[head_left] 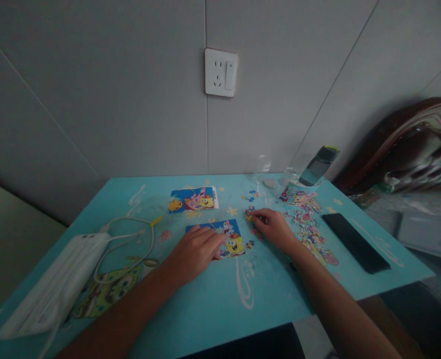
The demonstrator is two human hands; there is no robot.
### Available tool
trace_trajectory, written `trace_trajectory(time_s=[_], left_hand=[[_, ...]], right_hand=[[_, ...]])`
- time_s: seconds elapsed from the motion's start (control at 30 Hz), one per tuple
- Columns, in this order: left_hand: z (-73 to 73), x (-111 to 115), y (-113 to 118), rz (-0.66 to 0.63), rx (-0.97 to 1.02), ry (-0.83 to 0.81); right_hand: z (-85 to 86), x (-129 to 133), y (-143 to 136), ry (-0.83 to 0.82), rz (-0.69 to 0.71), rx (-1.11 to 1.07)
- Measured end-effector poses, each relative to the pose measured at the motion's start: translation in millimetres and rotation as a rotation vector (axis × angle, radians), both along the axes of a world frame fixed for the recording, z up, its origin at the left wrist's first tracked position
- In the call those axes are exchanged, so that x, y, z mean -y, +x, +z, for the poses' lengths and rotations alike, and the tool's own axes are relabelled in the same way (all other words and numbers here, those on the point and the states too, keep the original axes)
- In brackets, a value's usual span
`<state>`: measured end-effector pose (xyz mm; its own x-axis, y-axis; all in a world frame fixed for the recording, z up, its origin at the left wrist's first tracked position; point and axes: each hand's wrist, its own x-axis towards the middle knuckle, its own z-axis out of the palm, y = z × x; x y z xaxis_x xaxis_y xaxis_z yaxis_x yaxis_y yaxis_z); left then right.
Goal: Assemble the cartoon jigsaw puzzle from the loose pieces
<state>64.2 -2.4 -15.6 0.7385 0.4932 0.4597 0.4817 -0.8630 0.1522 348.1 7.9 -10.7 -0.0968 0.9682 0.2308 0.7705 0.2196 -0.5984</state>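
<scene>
A partly assembled cartoon jigsaw puzzle (235, 243) lies on the blue table (220, 309). My left hand (197, 248) rests on its left side, fingers stretched out flat, hiding part of the picture. To the right, my right hand (274, 228) pinches at the tabletop, its fingertips closed on a small puzzle piece (248, 215) beside other loose pieces. The piece is partly hidden by the fingers. A pile of loose puzzle pieces (308, 224) spreads right of that hand. Behind the puzzle lies a picture card (193, 199) with a similar cartoon scene.
A white power strip (58, 284) with looping cables lies at the left, near a yellow cartoon picture (111, 291). A flat black object (355, 243) lies on the right. At the back right, a dark bottle (319, 165) leans. A wall socket (221, 73) is above.
</scene>
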Motion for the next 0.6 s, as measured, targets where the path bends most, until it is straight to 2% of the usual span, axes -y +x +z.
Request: trace_trajectory(time_s=[0.13, 0.3, 0.47, 0.53, 0.6], left_hand=[[1.3, -2.4, -0.7, -0.056, -0.02, -0.006], [2.1, -4.4, -3.9, 0.049, 0.068, -0.005], [4.9, -6.2, -11.2, 0.077, 0.094, -0.029], [8.3, -4.0, -11.0, 0.059, 0.076, -0.056], [12.9, 1.3, -7.8, -0.012, 0.02, -0.089]], right_hand=[[-0.7, 0.2, 0.4, -0.006, 0.015, -0.022], [2.1, 3.8, -3.0, -0.038, 0.036, -0.073], [4.1, 6.7, -7.8, 0.013, 0.071, -0.089], [2.7, 7.8, -10.9, 0.039, 0.117, -0.088], [0.2, 9.0, -15.0, 0.06, 0.152, -0.093]])
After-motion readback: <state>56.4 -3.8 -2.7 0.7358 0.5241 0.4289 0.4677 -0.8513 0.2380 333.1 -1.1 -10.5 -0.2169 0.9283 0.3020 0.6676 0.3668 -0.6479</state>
